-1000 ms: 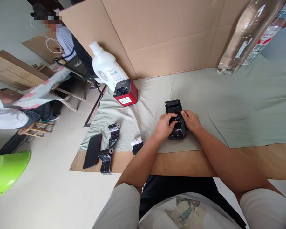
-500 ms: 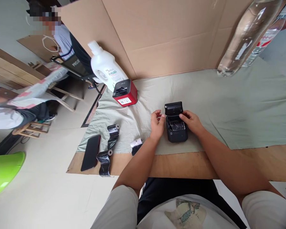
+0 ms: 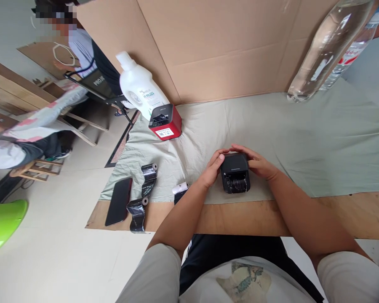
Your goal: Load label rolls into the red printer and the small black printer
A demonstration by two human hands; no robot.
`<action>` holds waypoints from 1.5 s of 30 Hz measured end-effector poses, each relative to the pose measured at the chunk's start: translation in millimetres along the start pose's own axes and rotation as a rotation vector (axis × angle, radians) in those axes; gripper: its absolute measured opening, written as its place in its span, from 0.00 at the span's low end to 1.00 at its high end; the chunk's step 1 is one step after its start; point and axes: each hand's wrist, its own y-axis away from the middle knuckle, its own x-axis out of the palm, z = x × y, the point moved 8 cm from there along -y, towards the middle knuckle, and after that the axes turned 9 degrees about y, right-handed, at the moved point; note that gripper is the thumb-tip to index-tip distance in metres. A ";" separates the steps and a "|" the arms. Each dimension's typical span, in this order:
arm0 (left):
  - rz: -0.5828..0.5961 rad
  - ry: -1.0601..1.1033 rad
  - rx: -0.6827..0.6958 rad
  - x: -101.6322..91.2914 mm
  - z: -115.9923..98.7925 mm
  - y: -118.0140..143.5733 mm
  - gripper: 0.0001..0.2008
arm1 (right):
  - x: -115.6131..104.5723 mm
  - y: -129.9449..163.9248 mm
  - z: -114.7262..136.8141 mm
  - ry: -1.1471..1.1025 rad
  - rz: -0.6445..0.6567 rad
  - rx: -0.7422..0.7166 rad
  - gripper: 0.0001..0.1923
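Note:
A small black printer [image 3: 235, 173] sits on the pale green cloth [image 3: 303, 139] near the table's front edge. Its lid is folded down over the top, with a black roll showing at its front end. My left hand [image 3: 214, 167] rests against the printer's left side, fingers reaching over the lid's far edge. My right hand [image 3: 258, 163] cups the right side, fingertips on the lid. Both hands hold the printer between them.
A red and black printer [image 3: 164, 122] and a white detergent bottle [image 3: 139, 90] stand at the back left. A black phone [image 3: 118, 200], two black ribbon rolls [image 3: 144, 195] and a small white roll [image 3: 180, 189] lie left. Clear bottles [image 3: 325, 46] lean right. Cardboard wall [image 3: 214, 46] behind. Other people sit left.
The printer's lid stood open half a second ago; now it is folded down. My hands moved from the open compartment onto the lid and sides.

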 end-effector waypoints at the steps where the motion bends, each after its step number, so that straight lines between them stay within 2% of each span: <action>1: 0.005 -0.008 -0.009 0.4 0.7 -0.3 0.28 | -0.3 0.3 -1.8 -0.058 0.028 0.024 0.36; 4: -0.012 -0.024 -0.006 -1.4 1.4 -1.5 0.27 | -4.3 0.4 -8.4 -0.143 0.036 0.096 0.37; 8: -0.041 -0.060 0.051 -3.7 -3.3 -1.2 0.28 | -6.5 -0.2 -16.2 -0.046 -0.019 0.170 0.36; 13: -0.107 -0.078 0.159 -7.6 -15.4 0.7 0.30 | 9.7 -0.6 -8.9 0.074 0.090 0.102 0.35; 19: -0.038 -0.194 0.154 -1.6 -19.2 -0.4 0.34 | 9.9 -0.8 -6.2 0.099 0.079 0.096 0.31; 25: -0.049 -0.183 0.184 -0.7 -27.8 1.2 0.34 | 7.0 -3.7 -4.5 0.097 0.078 0.058 0.32; 29: -0.118 -0.104 0.145 -4.9 -17.3 -1.4 0.34 | 10.1 -2.7 -11.0 0.046 0.029 0.124 0.33; 33: -0.261 0.106 0.156 -17.5 2.3 -7.3 0.32 | 1.7 -8.8 -16.8 -0.142 -0.115 0.240 0.27; 35: -0.298 0.192 0.108 -21.9 13.7 -11.6 0.32 | -20.4 -18.7 -14.4 -0.260 -0.214 0.265 0.24; 36: -0.302 0.198 0.067 -22.8 18.4 -13.6 0.31 | -38.7 -24.5 -11.3 -0.297 -0.276 0.263 0.22; 39: -0.284 0.081 -0.027 -21.6 24.2 -16.0 0.25 | -117.5 -35.2 -2.2 -0.282 -0.521 0.278 0.17; 42: -0.237 -0.063 -0.041 -15.3 22.7 -14.7 0.18 | -202.4 -28.5 -3.1 -0.168 -0.769 0.434 0.13; 45: -0.207 -0.153 -0.039 -10.4 23.6 -13.1 0.14 | -267.9 -15.8 1.3 0.042 -0.917 0.516 0.10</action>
